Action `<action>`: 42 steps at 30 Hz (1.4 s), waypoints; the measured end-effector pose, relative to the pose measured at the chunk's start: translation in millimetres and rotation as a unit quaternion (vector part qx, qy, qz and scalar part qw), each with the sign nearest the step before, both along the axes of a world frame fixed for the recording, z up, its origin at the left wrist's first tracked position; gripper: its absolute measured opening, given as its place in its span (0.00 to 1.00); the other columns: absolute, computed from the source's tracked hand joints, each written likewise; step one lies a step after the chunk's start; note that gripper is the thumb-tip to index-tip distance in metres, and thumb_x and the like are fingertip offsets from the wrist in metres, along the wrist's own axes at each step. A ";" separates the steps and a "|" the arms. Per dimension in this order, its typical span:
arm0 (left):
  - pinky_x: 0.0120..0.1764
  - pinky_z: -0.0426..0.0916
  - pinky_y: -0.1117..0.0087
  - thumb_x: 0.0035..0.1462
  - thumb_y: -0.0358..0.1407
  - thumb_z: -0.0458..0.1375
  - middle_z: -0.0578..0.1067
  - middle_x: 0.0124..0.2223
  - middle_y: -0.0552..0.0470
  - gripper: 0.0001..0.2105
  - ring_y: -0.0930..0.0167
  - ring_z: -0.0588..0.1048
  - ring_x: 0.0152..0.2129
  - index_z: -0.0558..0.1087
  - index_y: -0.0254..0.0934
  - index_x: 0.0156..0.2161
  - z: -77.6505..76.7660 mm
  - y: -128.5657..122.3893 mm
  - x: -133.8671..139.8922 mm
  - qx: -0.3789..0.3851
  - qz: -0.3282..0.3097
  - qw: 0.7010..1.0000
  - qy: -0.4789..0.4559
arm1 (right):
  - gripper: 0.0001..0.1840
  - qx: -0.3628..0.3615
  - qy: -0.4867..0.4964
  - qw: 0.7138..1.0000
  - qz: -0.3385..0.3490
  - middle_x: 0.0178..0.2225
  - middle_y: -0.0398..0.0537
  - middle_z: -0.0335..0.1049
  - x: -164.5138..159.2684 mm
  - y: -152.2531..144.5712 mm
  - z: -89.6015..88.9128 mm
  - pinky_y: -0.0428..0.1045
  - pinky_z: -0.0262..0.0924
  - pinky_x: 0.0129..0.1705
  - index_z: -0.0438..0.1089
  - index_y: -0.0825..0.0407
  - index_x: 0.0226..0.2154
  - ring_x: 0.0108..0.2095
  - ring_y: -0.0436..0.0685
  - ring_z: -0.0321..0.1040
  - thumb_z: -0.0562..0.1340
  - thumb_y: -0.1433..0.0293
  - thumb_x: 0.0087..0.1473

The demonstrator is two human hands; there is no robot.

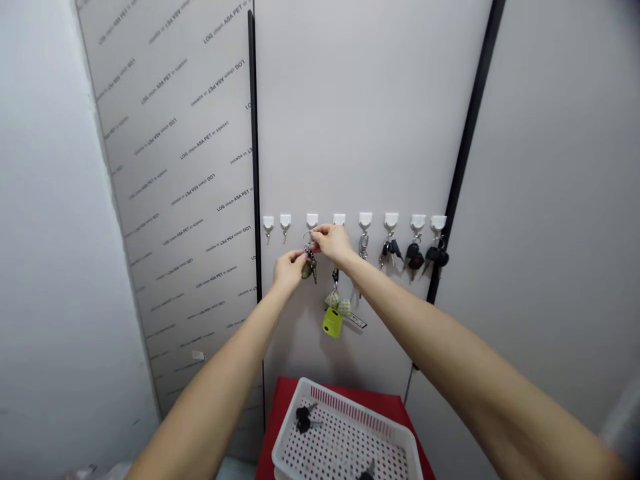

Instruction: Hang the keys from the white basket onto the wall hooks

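Observation:
Just below the third white hook [312, 219] from the left, both my hands are on one bunch of keys [311, 268] on a metal ring. My left hand [289, 272] pinches the bunch from the left, near the ring's lower part. My right hand [332, 241] pinches the ring's right side with thumb and finger. Whether the ring sits on the hook cannot be made out. Under my right hand hangs another key set with a lime-green tag [333, 323] and a green checked bow [344, 307]. Its hook [339, 218] is partly covered by my hand.
More key sets hang to the right, including black keys [415, 257] and a bunch at the far-right hook [439, 255]. Two bare hooks are at left. Below, a white perforated basket [407, 435] holding black keys [303, 419] stands on a red surface [270, 427].

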State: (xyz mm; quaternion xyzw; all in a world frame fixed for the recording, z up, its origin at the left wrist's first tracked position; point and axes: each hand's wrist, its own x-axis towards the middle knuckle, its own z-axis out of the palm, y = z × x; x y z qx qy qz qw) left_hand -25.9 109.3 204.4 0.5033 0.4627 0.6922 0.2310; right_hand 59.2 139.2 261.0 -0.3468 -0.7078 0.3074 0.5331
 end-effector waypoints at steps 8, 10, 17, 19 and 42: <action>0.32 0.61 0.73 0.39 0.30 0.51 0.70 0.32 0.48 0.14 0.74 0.68 0.27 0.66 0.31 0.36 -3.7 9.3 -11.0 -0.051 0.090 0.992 0.077 | 0.10 0.048 -0.056 0.992 -0.103 0.18 0.44 0.63 -4.5 7.0 -4.0 0.45 0.56 0.24 0.65 0.58 0.26 0.17 0.46 0.60 0.51 0.79 0.39; 0.33 0.61 0.72 0.39 0.29 0.52 0.69 0.36 0.46 0.16 0.74 0.67 0.28 0.64 0.31 0.39 -32.0 -1.1 -13.6 -0.064 0.102 0.988 0.096 | 0.12 0.121 -0.096 0.981 -0.121 0.25 0.46 0.65 15.6 -7.1 -25.6 0.45 0.56 0.28 0.64 0.56 0.30 0.21 0.46 0.61 0.51 0.77 0.39; 0.36 0.60 0.73 0.38 0.28 0.52 0.69 0.38 0.44 0.17 0.72 0.67 0.32 0.63 0.30 0.38 -185.2 -58.7 -11.0 -0.275 -0.010 0.944 0.184 | 0.14 -0.013 -0.456 0.882 -0.117 0.29 0.49 0.66 143.5 -67.9 -176.5 0.46 0.53 0.31 0.64 0.54 0.32 0.29 0.53 0.62 0.53 0.68 0.39; 0.37 0.60 0.73 0.38 0.25 0.51 0.69 0.38 0.47 0.17 0.73 0.67 0.32 0.63 0.31 0.39 -212.7 -73.9 -6.4 -0.319 -0.048 0.923 0.209 | 0.18 -0.105 -0.523 0.837 -0.117 0.29 0.52 0.66 168.5 -79.5 -216.2 0.47 0.53 0.30 0.63 0.55 0.35 0.30 0.56 0.62 0.52 0.65 0.39; 0.43 0.51 0.66 0.41 0.27 0.46 0.65 0.41 0.50 0.17 0.68 0.60 0.40 0.63 0.38 0.39 -194.3 -103.6 21.9 -0.260 -0.013 0.804 0.535 | 0.18 0.007 -0.507 0.846 0.163 0.30 0.46 0.65 132.1 -76.6 -255.4 0.43 0.52 0.35 0.67 0.51 0.29 0.33 0.49 0.59 0.50 0.80 0.34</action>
